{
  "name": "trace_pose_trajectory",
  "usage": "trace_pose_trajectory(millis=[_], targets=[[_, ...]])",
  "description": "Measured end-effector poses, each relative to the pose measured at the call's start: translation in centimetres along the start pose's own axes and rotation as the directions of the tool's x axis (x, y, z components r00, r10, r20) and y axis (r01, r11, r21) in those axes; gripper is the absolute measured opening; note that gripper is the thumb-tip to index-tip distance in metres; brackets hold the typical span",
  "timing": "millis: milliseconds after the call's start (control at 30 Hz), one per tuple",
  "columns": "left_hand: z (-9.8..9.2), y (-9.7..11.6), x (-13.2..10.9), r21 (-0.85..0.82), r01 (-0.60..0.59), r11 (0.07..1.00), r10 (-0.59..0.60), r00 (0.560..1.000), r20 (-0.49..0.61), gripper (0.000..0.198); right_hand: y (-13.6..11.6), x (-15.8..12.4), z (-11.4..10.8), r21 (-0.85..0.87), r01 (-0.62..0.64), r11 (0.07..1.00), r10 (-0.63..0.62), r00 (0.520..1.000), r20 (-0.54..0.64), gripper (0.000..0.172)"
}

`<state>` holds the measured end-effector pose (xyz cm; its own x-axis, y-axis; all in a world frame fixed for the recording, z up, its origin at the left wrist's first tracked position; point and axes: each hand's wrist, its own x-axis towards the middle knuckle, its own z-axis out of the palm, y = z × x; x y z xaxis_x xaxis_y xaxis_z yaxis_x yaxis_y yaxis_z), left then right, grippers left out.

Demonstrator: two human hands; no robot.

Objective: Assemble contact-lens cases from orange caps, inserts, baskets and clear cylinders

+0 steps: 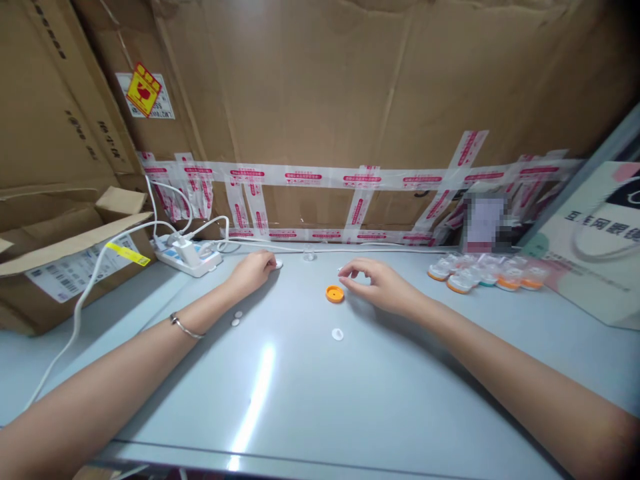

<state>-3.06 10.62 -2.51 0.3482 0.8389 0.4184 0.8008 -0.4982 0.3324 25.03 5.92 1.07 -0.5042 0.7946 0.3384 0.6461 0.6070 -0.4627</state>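
My left hand [257, 269] rests on the grey table, its fingers closed at a white round piece [279, 264]. My right hand [370, 283] is just right of an orange ring-shaped part [335, 294], thumb and index finger curved toward each other; a tiny white piece [340, 270] shows at the fingertips. Nearer the front lies a white disc with a raised middle [337, 335]. Two small white discs [237, 319] lie close together below my left hand. A clear part [309, 255] stands between the hands, farther back.
Several clear-topped pieces with orange or teal bases [487, 273] sit at the right, beside a printed bag [590, 247]. At the left are a white power strip [193, 257] with cables and an open cardboard box [75, 267]. A large taped carton [320, 120] stands behind.
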Motion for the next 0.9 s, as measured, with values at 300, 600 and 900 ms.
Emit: trace_pose_trajectory(millis=[300,600,900], targets=[[-1.0,9.5,-3.8,-0.286,-0.554,0.782,0.598,0.796,0.094,0.018,0.4,0.3,-0.6,0.014,0.015,1.000,-0.015,0.999,-0.040,0.019],[-0.1,9.4,-3.7,-0.211,-0.582,0.785,0.615,0.773,0.156,0.019,-1.1,0.2,-1.5,0.053,-0.039,0.998,0.034,0.996,0.085,0.021],[-12.2,1.4,-2.7,0.176,0.055,0.983,-0.164,0.704,0.691,0.015,-2.8,-1.6,-2.1,-0.021,-0.174,0.984,0.151,0.779,0.609,0.053]])
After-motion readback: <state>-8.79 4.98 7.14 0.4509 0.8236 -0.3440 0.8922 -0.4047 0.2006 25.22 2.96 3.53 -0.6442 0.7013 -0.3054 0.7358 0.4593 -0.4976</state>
